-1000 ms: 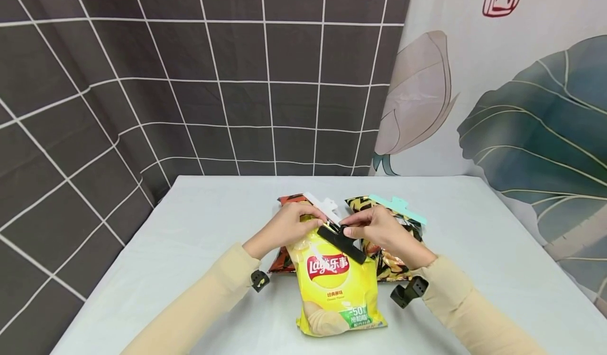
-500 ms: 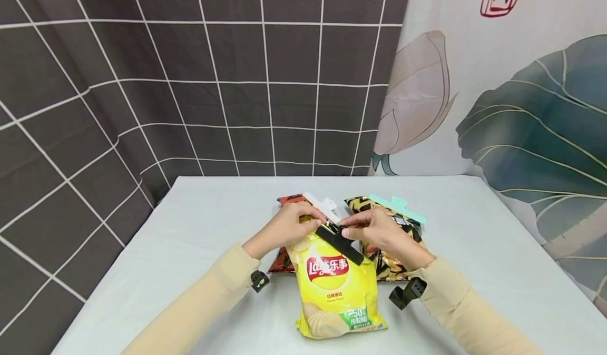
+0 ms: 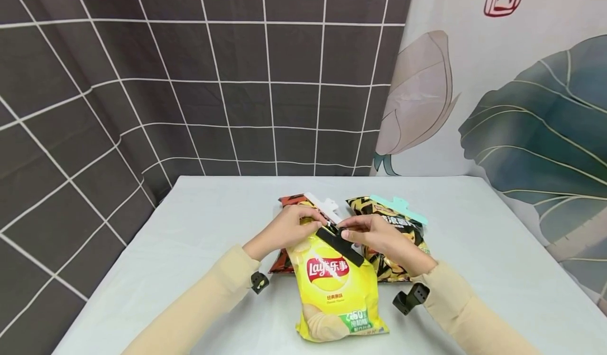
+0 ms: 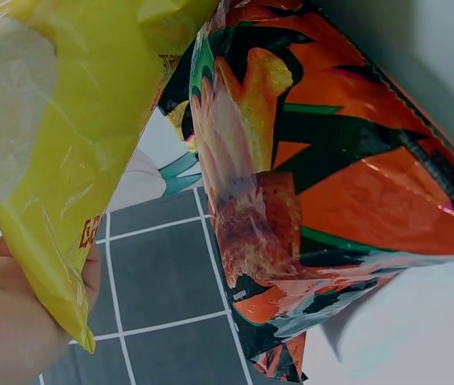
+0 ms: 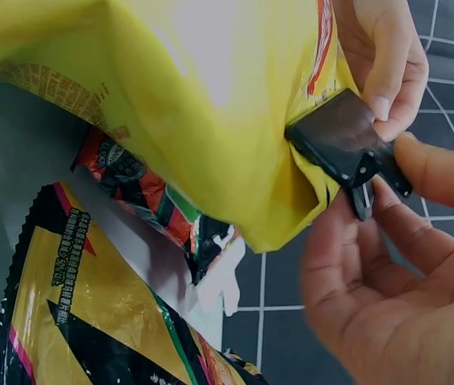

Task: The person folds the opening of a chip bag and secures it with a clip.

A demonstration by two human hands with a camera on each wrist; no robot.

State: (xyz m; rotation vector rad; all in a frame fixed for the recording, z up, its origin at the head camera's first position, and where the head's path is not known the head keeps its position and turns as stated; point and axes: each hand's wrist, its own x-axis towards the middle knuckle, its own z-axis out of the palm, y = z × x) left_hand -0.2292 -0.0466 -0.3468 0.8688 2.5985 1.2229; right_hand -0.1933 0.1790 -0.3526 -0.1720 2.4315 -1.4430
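A yellow Lay's chip bag point(image 3: 335, 289) stands propped up in front of me in the head view. My left hand point(image 3: 284, 227) pinches its folded top at the left corner. Across that top edge lies a black bag clip point(image 3: 340, 246), slanting down to the right. My right hand point(image 3: 384, 239) pinches the clip's levers between thumb and fingers. In the right wrist view the black clip point(image 5: 346, 138) straddles the folded edge of the yellow bag point(image 5: 211, 120), and the left hand's fingers point(image 5: 391, 68) are close behind it.
Behind the yellow bag lie an orange-and-black chip bag point(image 3: 283, 263) with a white clip point(image 3: 324, 206), left, and a gold-and-black chip bag point(image 3: 391, 270) with a mint clip point(image 3: 398, 207), right. All are on a white-covered table point(image 3: 213, 207). A dark grid curtain point(image 3: 237, 102) hangs behind.
The black clip has shifted very slightly left on the bag's top, and the bag's bottom edge appears slightly lower. Both hands keep their holds.
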